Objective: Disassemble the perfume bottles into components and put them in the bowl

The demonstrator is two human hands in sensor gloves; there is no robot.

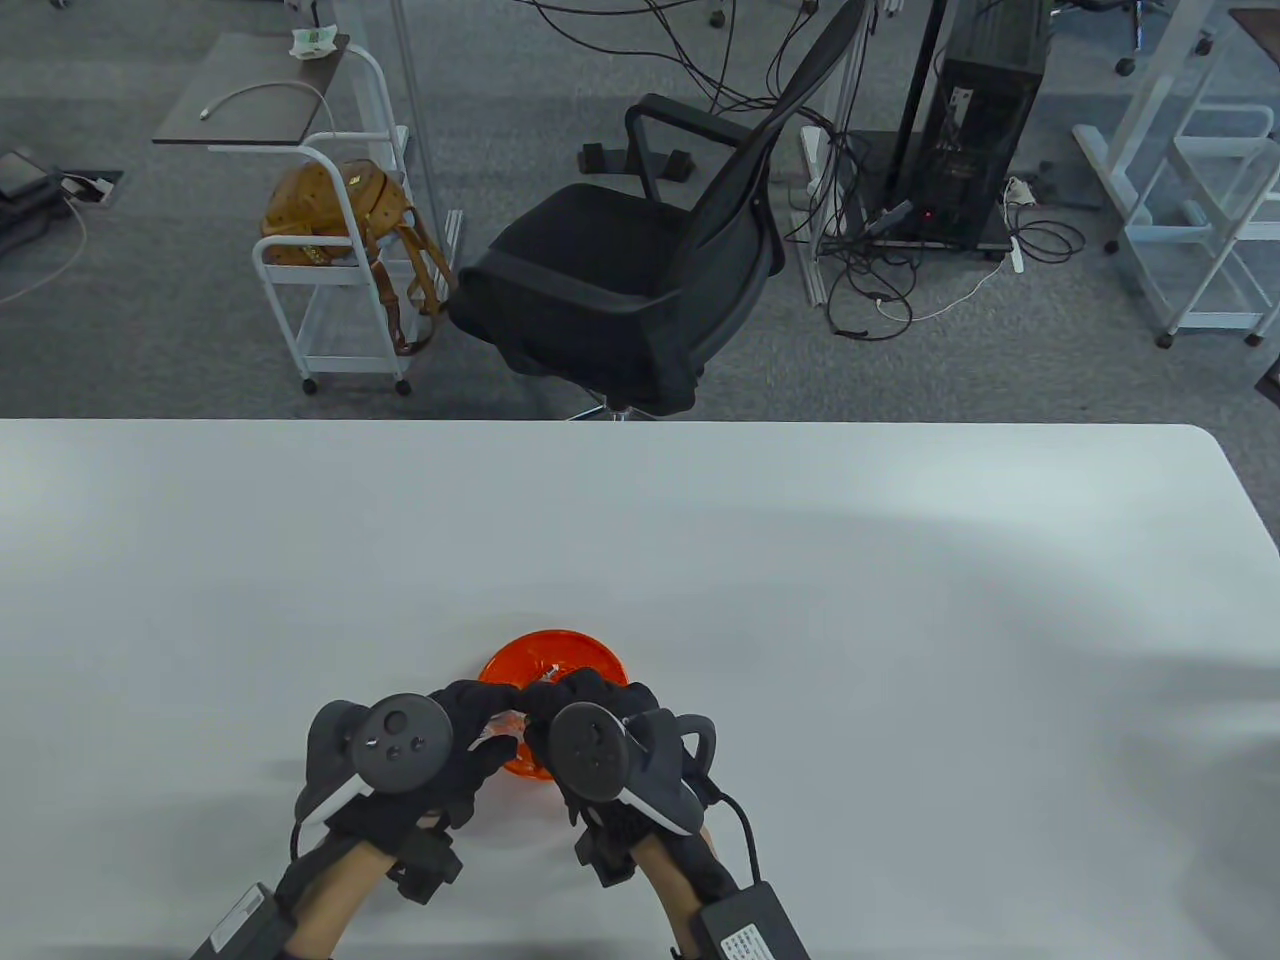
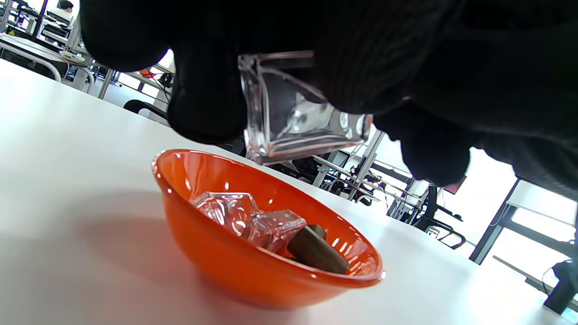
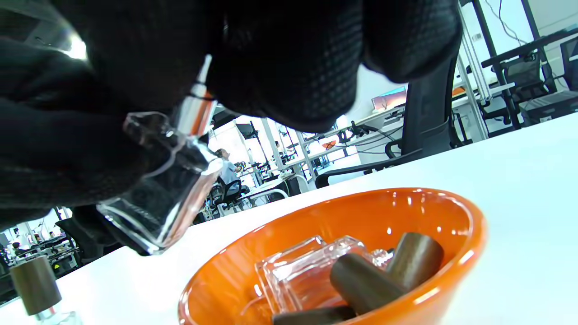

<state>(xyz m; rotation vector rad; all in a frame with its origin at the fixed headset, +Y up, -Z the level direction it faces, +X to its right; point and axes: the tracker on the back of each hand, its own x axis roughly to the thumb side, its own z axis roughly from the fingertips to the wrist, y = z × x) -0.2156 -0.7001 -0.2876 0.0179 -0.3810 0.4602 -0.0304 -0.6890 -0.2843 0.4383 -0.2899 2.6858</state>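
Both gloved hands meet over the near rim of the orange bowl [image 1: 560, 650]. My left hand [image 1: 470, 720] grips the body of a clear glass perfume bottle [image 2: 293, 117], tilted just above the bowl [image 2: 216, 257]. My right hand [image 1: 585, 700] closes its fingers over the top of the bottle's silver sprayer neck [image 3: 195, 110]; the bottle's glass body [image 3: 162, 198] hangs below it. Inside the bowl [image 3: 474, 243] lie clear glass bottles [image 3: 298, 271] and brown cylindrical caps [image 3: 361, 280]. Another bottle with a brown cap [image 3: 34, 284] stands on the table to the left.
The white table [image 1: 800, 560] stretches wide on all sides of the bowl. Beyond its far edge stand a black office chair [image 1: 640, 270] and a white cart with a brown bag [image 1: 335, 210].
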